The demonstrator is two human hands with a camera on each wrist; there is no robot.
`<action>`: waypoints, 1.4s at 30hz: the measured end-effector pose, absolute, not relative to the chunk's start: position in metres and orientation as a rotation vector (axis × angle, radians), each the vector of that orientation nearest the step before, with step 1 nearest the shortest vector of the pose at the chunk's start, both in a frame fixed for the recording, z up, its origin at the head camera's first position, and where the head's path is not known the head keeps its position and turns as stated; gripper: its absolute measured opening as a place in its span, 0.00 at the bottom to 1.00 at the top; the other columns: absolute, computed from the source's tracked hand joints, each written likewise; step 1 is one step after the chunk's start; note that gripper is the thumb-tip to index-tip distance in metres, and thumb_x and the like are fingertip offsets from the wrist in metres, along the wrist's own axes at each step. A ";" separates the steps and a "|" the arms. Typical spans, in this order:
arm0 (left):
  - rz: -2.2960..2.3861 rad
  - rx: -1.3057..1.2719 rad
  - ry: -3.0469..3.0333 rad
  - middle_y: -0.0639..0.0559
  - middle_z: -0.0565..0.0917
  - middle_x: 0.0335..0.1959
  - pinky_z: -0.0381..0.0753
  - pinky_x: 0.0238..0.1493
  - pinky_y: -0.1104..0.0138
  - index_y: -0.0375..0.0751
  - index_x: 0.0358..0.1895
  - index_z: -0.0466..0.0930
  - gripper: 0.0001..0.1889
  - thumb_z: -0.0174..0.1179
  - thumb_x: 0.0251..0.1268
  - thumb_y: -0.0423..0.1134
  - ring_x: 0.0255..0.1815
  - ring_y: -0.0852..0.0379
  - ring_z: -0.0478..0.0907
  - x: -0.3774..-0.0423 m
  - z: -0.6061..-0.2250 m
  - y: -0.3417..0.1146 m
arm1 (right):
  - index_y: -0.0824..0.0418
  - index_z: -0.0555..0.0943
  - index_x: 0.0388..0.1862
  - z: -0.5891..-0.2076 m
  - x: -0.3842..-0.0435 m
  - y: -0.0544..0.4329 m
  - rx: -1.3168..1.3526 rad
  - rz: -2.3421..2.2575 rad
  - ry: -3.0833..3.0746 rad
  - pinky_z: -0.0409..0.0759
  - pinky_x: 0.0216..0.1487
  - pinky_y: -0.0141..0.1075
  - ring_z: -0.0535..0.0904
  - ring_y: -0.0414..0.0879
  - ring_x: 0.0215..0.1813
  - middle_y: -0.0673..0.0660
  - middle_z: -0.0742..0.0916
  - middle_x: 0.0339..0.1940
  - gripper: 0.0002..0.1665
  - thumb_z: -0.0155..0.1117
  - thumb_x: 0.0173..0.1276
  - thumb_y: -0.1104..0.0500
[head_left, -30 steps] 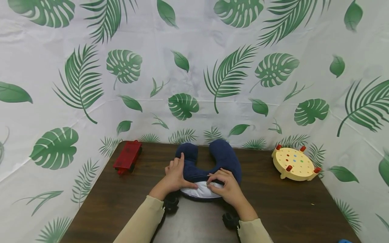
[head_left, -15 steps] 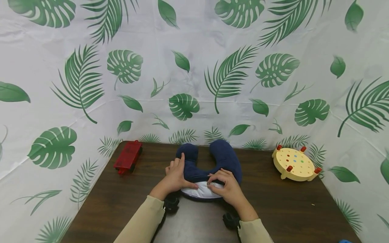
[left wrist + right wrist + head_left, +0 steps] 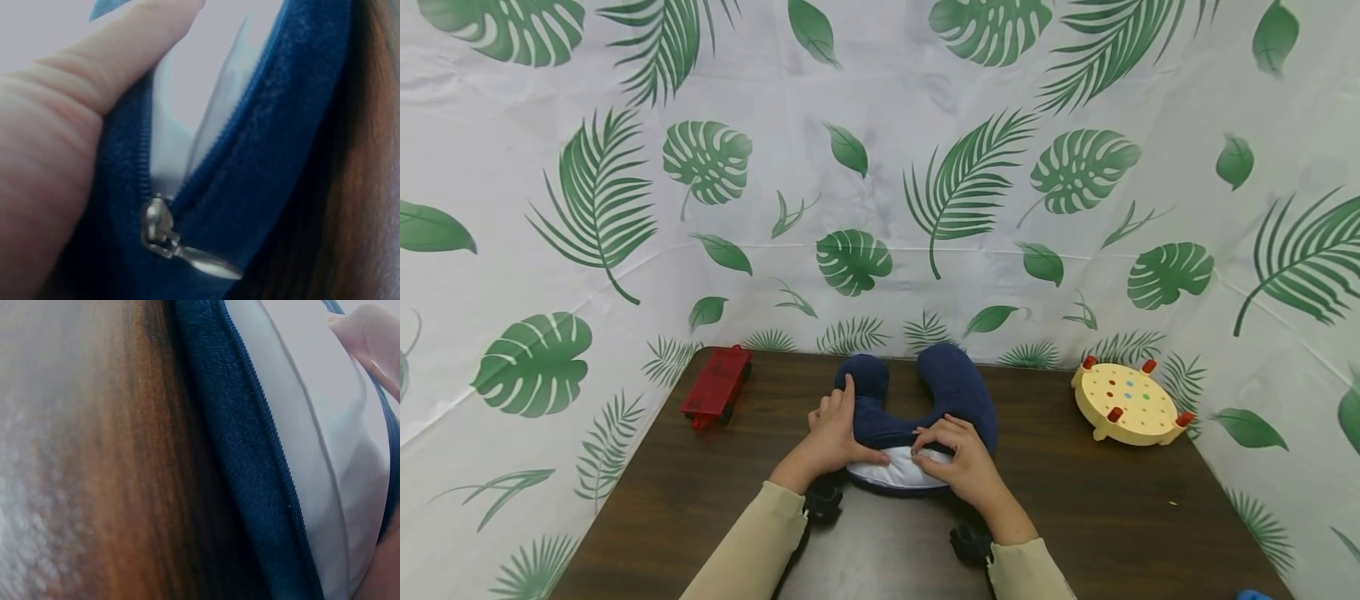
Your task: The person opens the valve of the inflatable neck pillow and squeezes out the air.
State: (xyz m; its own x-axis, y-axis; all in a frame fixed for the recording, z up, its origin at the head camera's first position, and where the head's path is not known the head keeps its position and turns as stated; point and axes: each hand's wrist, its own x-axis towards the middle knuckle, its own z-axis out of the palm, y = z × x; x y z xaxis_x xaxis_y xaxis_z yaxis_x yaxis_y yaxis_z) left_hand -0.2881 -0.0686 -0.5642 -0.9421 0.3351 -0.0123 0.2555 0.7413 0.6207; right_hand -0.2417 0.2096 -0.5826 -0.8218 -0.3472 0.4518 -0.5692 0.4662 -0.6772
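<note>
A U-shaped navy neck pillow [image 3: 958,387] lies on the table, its curved base nearest me. Its zipper is undone, showing the white inner cushion [image 3: 901,472]. My left hand [image 3: 829,437] rests on the pillow's left side, index finger straight, thumb across the opening's edge. In the left wrist view, the metal zipper slider's pull [image 3: 209,262] hangs free below that thumb. My right hand [image 3: 964,462] has its thumb and index tips together at the white cushion, pinching it; a small dark spot shows there, too small to tell. Right fingers [image 3: 369,334] partly appear in the right wrist view.
A translucent red toy cart [image 3: 718,383] sits at the table's back left. At the back right is a round yellow pegboard [image 3: 1123,404] with red pegs. Part of a blue object [image 3: 1252,595] shows at the lower right. A leaf-print curtain [image 3: 865,208] hangs behind.
</note>
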 end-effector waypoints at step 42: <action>1.035 0.439 2.755 0.36 0.53 0.91 0.55 0.76 0.33 0.49 0.88 0.14 0.92 0.87 0.39 0.70 0.85 0.32 0.57 -0.291 -0.565 -0.068 | 0.39 0.90 0.42 -0.586 -0.243 0.210 0.793 1.299 -2.426 0.60 0.81 0.53 0.89 0.49 0.63 0.41 0.93 0.46 0.12 0.83 0.67 0.56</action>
State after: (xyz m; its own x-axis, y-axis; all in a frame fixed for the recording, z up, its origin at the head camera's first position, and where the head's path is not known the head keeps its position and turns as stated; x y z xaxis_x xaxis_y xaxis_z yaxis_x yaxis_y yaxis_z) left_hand -0.2910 -0.0675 -0.5647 -0.9431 0.3284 -0.0511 0.2136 0.7167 0.6639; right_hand -0.2429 0.2097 -0.5861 -0.8112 -0.3359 0.4786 -0.5846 0.4461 -0.6777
